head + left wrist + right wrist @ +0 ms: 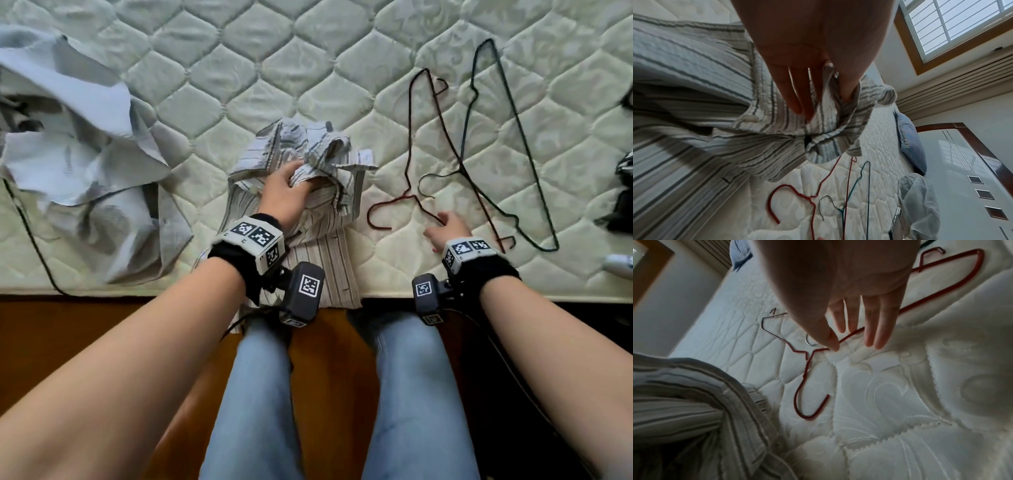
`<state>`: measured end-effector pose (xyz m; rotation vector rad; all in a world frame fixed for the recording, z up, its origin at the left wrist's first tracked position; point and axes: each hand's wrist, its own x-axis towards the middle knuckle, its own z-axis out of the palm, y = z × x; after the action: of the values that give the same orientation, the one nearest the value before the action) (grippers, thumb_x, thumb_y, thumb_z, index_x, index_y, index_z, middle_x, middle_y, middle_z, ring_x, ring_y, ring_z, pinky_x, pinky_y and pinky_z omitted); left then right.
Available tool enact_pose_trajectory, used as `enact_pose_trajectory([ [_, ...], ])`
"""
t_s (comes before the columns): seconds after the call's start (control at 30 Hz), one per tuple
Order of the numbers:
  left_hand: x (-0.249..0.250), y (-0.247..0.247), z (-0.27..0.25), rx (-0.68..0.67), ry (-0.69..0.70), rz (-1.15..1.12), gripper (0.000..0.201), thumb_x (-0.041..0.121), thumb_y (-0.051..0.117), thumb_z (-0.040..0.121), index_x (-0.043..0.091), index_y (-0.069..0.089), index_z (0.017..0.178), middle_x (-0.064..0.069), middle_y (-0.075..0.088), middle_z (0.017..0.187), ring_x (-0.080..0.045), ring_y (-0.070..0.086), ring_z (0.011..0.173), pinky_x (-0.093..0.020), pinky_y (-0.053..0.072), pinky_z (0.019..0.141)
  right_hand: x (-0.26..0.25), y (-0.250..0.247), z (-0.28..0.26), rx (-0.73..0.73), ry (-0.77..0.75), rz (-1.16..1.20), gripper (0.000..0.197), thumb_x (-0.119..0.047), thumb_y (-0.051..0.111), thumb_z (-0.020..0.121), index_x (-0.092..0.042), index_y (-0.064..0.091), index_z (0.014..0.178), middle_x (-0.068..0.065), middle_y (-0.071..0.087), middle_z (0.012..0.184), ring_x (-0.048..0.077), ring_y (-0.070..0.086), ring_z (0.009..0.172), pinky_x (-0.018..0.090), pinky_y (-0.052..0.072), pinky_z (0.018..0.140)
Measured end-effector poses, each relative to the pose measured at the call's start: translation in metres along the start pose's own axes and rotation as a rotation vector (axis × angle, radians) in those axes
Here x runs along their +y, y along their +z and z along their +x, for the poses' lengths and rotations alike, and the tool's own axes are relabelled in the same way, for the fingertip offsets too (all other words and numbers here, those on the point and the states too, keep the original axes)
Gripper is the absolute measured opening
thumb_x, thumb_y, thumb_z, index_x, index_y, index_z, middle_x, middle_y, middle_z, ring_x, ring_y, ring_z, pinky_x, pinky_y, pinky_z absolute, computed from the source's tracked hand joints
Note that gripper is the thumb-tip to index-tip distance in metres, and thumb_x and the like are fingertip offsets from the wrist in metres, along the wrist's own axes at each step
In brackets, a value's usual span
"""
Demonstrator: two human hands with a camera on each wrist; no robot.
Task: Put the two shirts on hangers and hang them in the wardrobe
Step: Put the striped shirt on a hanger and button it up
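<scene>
Left hand (286,192) bunching striped shirt (329,263), right hand (849,308) spread, right-wrist view shows thumb touching red hanger (807,369)

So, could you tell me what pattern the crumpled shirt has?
Grey stripes on white shirt; left wrist view.

Shirt (329,192), under the left grip (286,197): white, striped grey and blue-grey.
Shirt (85,164), well left of that grip: pale grey-blue, plain.
Hanger (423,144), at the right grip (447,228): red wire.
Hanger (513,113), beyond it: dark green wire.
Mattress (274,68): pale green, diamond-quilted.
</scene>
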<state>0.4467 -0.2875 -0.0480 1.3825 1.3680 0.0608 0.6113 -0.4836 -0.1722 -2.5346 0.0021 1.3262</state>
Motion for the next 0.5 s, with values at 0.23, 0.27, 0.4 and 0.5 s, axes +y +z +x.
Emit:
enact_pose_trajectory([
  [0.23,-0.017,-0.015,0.000,-0.034,0.022,-0.054,0.032,0.001,0.058,0.086,-0.002,0.060,0.118,-0.014,0.066,0.111,-0.014,0.059,0.094,-0.024,0.047,0.089,-0.004,0.004,0.010,0.032,-0.056,-0.223,0.038,-0.016,0.065,0.080,-0.007,0.056,0.116,0.017,0.059,0.123,0.031,0.055,0.115,0.031,0.041,0.093],
  [0.27,-0.017,-0.017,0.000,-0.040,0.015,-0.057,0.032,0.002,0.058,0.086,-0.002,0.060,0.118,-0.013,0.066,0.110,-0.013,0.060,0.091,-0.022,0.047,0.088,-0.006,0.005,0.007,-0.006,-0.082,-0.254,0.035,-0.020,0.066,0.081,-0.007,0.060,0.113,0.016,0.063,0.118,0.030,0.057,0.112,0.030,0.042,0.089],
  [0.4,-0.011,-0.032,-0.008,-0.072,-0.005,-0.070,0.030,-0.002,0.056,0.086,-0.001,0.062,0.116,-0.016,0.066,0.112,-0.018,0.061,0.095,-0.034,0.049,0.096,-0.017,0.002,-0.021,-0.060,-0.290,-0.162,0.014,-0.025,0.065,0.084,-0.017,0.069,0.094,0.011,0.067,0.091,0.027,0.061,0.080,0.033,0.050,0.069],
  [0.5,-0.015,-0.047,-0.005,-0.063,-0.028,-0.065,0.041,0.004,0.056,0.076,0.006,0.063,0.117,-0.011,0.063,0.122,-0.025,0.059,0.113,-0.047,0.043,0.104,-0.034,-0.011,-0.059,-0.120,-0.385,0.097,0.009,-0.015,0.062,0.087,-0.015,0.068,0.094,0.003,0.053,0.070,0.011,0.053,0.059,0.018,0.054,0.049],
])
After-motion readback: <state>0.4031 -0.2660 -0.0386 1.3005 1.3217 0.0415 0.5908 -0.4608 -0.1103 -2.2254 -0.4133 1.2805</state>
